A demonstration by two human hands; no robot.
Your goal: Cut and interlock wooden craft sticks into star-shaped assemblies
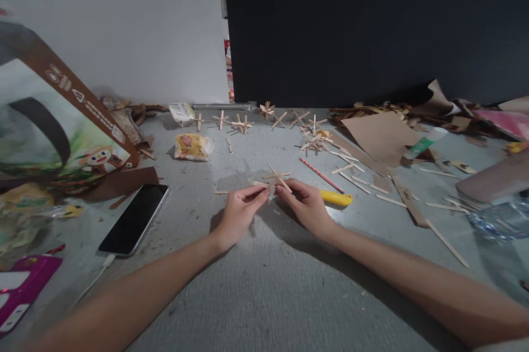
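Note:
Between my hands, just above the grey table, is a small crossed piece of wooden sticks (279,175). My right hand (306,207) pinches its lower right end between thumb and fingers. My left hand (243,211) is closed in a pinch on a short pale wooden stick (260,184), whose tip meets the crossed sticks; whether they are joined I cannot tell. A yellow cutter (338,198) lies right behind my right hand, partly hidden by it. Another wooden stick (221,192) lies left of my left hand. Several similar crosses (222,119) stand along the back of the table.
A phone (134,220) on a cable lies at left, beside a large printed box (61,104). A wrapped snack (192,147) sits behind my hands. At right are loose sticks (446,242), a red striped straw (321,174), brown cardboard (378,137), a glue tube (425,142) and a plastic bottle (502,220).

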